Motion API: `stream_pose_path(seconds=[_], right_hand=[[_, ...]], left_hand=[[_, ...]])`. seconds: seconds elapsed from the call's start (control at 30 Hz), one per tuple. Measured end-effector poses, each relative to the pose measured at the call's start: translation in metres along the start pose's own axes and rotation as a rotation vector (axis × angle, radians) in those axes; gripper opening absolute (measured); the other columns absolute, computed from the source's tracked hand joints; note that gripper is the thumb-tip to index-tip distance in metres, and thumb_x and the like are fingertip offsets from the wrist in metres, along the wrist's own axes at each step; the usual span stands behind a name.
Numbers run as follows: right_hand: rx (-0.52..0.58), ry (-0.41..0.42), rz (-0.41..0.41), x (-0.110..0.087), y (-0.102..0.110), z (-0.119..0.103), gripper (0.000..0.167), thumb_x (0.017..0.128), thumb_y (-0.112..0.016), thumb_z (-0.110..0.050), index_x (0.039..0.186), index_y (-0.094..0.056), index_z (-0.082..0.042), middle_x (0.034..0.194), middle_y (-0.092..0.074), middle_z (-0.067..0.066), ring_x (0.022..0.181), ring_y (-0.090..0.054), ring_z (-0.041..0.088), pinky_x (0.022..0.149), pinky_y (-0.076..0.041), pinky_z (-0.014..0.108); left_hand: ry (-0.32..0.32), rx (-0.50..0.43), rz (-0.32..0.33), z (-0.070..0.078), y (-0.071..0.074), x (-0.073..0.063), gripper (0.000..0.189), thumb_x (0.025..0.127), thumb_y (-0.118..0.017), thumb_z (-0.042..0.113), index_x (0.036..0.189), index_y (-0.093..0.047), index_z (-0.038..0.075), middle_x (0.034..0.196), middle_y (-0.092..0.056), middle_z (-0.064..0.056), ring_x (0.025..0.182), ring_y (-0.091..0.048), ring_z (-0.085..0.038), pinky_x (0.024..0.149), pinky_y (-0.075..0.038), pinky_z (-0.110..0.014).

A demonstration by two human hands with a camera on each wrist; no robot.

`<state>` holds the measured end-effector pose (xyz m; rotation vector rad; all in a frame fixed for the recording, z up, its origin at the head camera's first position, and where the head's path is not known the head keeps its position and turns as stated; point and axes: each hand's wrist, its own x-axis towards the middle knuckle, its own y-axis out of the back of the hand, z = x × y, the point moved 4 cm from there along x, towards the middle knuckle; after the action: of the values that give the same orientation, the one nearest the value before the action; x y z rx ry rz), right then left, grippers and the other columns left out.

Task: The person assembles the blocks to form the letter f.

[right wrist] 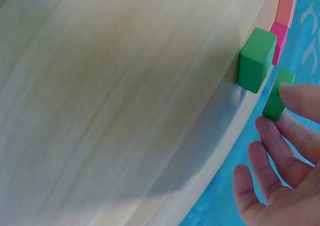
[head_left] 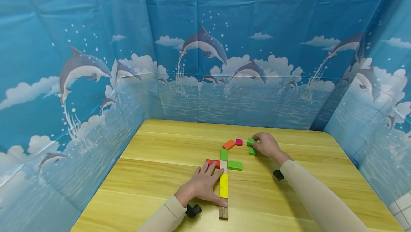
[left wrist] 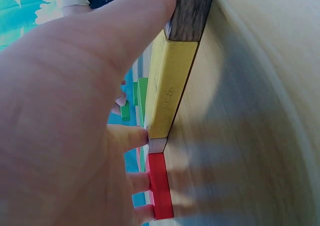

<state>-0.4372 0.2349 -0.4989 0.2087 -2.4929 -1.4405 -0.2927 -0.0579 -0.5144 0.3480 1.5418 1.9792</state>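
Observation:
In the head view my left hand [head_left: 205,185] lies with its fingers spread over a row of wooden blocks. Its fingertips rest on the red block [left wrist: 161,186] and the pale block [head_left: 223,166], and its thumb is on the dark brown block [head_left: 223,213]. Between those lies a yellow block [head_left: 223,185]. My right hand [head_left: 268,145] pinches a small green block [right wrist: 281,93] between thumb and fingers at the far right of the blocks. A second small green block [right wrist: 257,60] lies on the table close by, nearer to me.
At the row's far end are a green block [head_left: 224,154], a tilted orange block [head_left: 229,144] and a pink block [head_left: 239,142]. A longer green block [head_left: 235,165] sticks out right. The table [head_left: 160,189] meets a dolphin-printed curtain [head_left: 224,100] at the back.

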Motion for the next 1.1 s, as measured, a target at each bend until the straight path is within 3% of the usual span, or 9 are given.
stream_pose_path(seconds=[0.93, 1.1], right_hand=[[0.065, -0.035, 0.066, 0.004, -0.010, -0.013, 0.036, 0.095, -0.070, -0.019, 0.127, -0.068, -0.002, 0.115, -0.069, 0.015, 0.111, -0.057, 0.038, 0.090, -0.048, 0.056], [0.067, -0.051, 0.049, 0.003, -0.013, -0.011, 0.037, 0.096, -0.069, -0.019, 0.128, -0.067, -0.002, 0.115, -0.069, 0.015, 0.110, -0.058, 0.037, 0.086, -0.050, 0.055]], left_hand=[[0.014, 0.002, -0.005, -0.001, -0.001, 0.004, 0.119, 0.069, -0.064, 0.087, 0.163, -0.021, 0.027, 0.168, -0.008, -0.012, 0.153, -0.003, -0.036, 0.116, -0.014, -0.064], [0.017, 0.004, -0.007, 0.000, 0.000, 0.004, 0.118, 0.069, -0.064, 0.086, 0.162, -0.021, 0.028, 0.168, -0.008, -0.012, 0.153, -0.004, -0.036, 0.116, -0.015, -0.063]])
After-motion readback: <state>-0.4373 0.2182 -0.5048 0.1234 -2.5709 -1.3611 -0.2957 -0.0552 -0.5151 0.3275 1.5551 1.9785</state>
